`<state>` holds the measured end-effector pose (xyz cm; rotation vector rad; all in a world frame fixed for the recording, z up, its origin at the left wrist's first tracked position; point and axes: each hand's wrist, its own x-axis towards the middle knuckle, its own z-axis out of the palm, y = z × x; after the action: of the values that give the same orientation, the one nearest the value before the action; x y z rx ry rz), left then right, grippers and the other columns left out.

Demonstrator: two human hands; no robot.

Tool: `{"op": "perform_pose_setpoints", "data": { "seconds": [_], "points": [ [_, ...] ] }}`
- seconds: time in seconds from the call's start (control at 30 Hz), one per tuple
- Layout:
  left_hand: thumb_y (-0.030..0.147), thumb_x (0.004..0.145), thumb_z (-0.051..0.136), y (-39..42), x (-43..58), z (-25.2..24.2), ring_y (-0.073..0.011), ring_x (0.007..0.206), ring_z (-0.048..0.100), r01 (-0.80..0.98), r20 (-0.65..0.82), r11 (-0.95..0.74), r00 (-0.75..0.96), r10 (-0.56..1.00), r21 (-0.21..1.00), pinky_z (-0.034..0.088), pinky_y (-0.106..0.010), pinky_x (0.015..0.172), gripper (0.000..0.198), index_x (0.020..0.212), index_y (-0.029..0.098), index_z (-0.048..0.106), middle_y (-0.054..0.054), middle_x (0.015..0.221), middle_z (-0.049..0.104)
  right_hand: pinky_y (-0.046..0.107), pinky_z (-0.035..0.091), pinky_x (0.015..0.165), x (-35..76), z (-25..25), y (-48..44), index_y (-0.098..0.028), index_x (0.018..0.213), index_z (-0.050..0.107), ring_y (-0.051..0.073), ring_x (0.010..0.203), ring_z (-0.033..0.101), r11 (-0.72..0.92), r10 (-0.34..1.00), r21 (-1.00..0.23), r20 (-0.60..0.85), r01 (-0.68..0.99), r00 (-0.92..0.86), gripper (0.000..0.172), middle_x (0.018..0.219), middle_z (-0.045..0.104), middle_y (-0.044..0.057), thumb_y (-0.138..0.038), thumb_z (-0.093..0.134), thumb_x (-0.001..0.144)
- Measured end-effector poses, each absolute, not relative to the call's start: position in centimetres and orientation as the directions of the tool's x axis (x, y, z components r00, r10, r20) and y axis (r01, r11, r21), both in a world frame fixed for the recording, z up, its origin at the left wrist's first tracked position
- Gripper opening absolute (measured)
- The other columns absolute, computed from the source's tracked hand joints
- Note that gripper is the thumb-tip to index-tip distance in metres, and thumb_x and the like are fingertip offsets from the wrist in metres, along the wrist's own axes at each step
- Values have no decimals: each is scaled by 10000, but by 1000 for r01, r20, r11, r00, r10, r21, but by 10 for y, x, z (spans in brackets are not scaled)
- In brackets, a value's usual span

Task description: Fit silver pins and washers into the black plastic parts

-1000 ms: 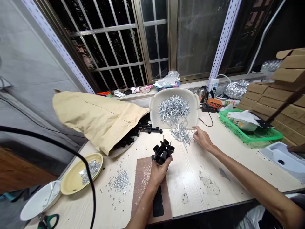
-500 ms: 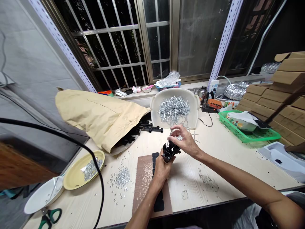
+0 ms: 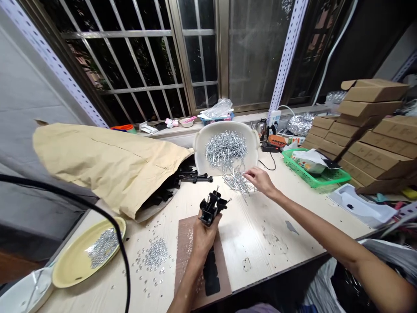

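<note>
My left hand is closed around a black plastic clamp-like part, held up above a brown board. Two thin metal bolts stick out of this part, one at the top and one at its right. Farther out, my right hand has its fingertips pinched at the edge of a loose pile of long silvery bolts. Whatever lies between those fingertips is too small to make out. Behind the pile, a tilted white tub holds many more bolts. Black strips lie on the board.
A large paper sack spills black plastic parts at the left. Small metal nuts lie loose near a yellow plate. A black cable crosses the left side. At right are a green basket and stacked cardboard boxes.
My right hand has left the black part and moved out to the bolt pile. The left hand still holds the part, now with two bolts showing. The view has shifted right.
</note>
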<state>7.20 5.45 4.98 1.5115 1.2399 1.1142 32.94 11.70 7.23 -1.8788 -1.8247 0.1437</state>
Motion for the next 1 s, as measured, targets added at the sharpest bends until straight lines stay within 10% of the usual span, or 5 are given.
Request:
{"op": "perform_pose_setpoints", "data": {
  "seconds": [0.37, 0.53, 0.7, 1.0],
  "points": [
    [406, 736, 639, 62, 69, 52, -192, 759, 596, 52, -21, 13, 168, 986, 999, 437, -271, 690, 285, 742, 122, 660, -74, 752, 670, 269, 411, 695, 353, 18, 134, -128, 875, 651, 197, 814, 607, -127, 974, -362, 132, 924, 186, 205, 862, 656, 94, -176, 457, 827],
    [410, 700, 667, 67, 70, 48, -174, 670, 585, -3, -107, 109, 163, 981, 994, 434, -266, 630, 297, 725, 116, 639, -66, 691, 648, 297, 485, 709, 308, 79, 115, -190, 1358, 329, 154, 738, 626, 255, 915, -744, 392, 617, 94, 522, 849, 658, 19, -328, 483, 878],
    [373, 668, 682, 68, 87, 52, -177, 652, 594, 22, -89, 86, 180, 980, 996, 443, -275, 633, 254, 723, 132, 626, -45, 670, 639, 343, 508, 754, 244, 122, 93, -222, 1165, 453, 170, 774, 658, 466, 878, -872, 477, 149, 45, 385, 800, 671, 11, -380, 579, 838],
    [354, 653, 673, 71, 86, 58, -190, 641, 603, 89, -59, 42, 190, 980, 995, 445, -278, 606, 246, 766, 140, 626, -50, 684, 651, 308, 519, 728, 231, 106, 87, -229, 1035, 513, 172, 834, 664, 467, 884, -867, 462, 174, -70, 224, 813, 659, 7, -321, 581, 843]
  ]
}}
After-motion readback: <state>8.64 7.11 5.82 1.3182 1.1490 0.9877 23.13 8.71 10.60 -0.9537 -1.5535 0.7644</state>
